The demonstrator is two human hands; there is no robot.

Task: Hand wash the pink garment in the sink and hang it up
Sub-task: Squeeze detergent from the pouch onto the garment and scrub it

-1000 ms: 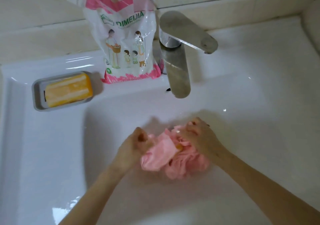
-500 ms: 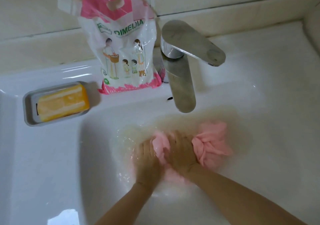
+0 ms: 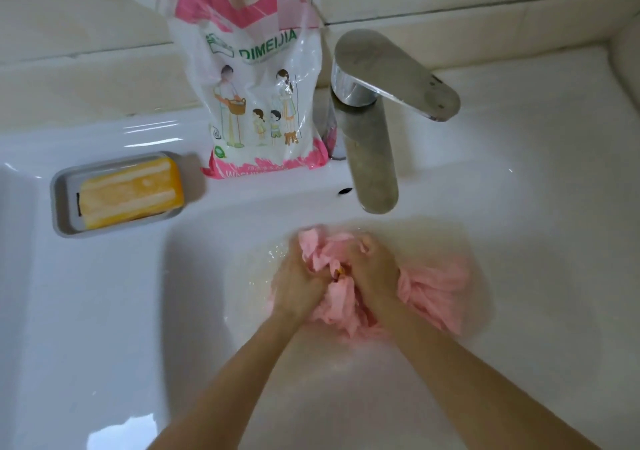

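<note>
1. The pink garment (image 3: 429, 290) lies bunched in the basin of the sink (image 3: 104, 311), in shallow water just below the tap (image 3: 374, 158); part of it spreads out to the right of the hands.
2. The left hand (image 3: 298, 283) has its fingers curled tight round a fold of the cloth, and the right hand (image 3: 374, 269) is likewise closed on a wad of it; the two fists meet in the middle, knuckle to knuckle, as for rubbing.
3. No water is running from the spout that I can see (the water round the hands is rippled).
4. On the ledge behind stand a pouch of washing detergent (image 3: 256, 103) and a yellow bar of soap (image 3: 131, 193) in its grey dish (image 3: 60, 207), both well apart from the hands.
5. By my reckoning the job is in the scrubbing stage: the cloth is wet and being worked. Rinsing, wringing and hanging up all appear to be left, and no line or hanger is in view.
</note>
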